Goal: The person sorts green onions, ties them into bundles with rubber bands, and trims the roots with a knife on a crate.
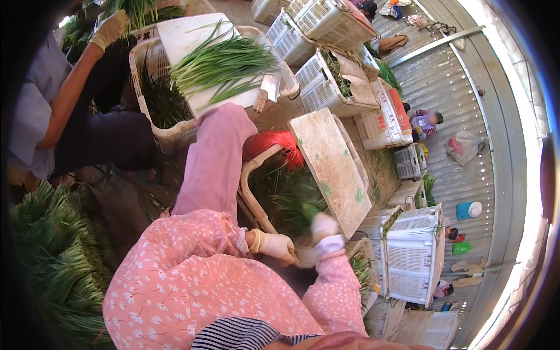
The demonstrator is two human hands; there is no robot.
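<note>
My left hand [278,248], in a white glove, is at the near rim of a plastic crate [258,210]. Its fingers are curled by the rim; whether they grip it I cannot tell. My right hand [324,227], gloved too and blurred by motion, is over the crate's near right side. A blurred bit of green leaves [309,211] sticks out from its fingers. Loose green leaves [288,192] lie inside the crate. Across its far right side rests a stained white board [332,170] with leaf scraps on it. Red strings [280,144] hang over the far left corner.
Garlic chives [223,65] and a cleaver [267,89] lie on another board [175,30] across a second crate [146,98]. A co-worker's gloved hand [111,30] holds greens at left. Bundled chives [57,245] are piled left; stacked crates [413,253] stand right.
</note>
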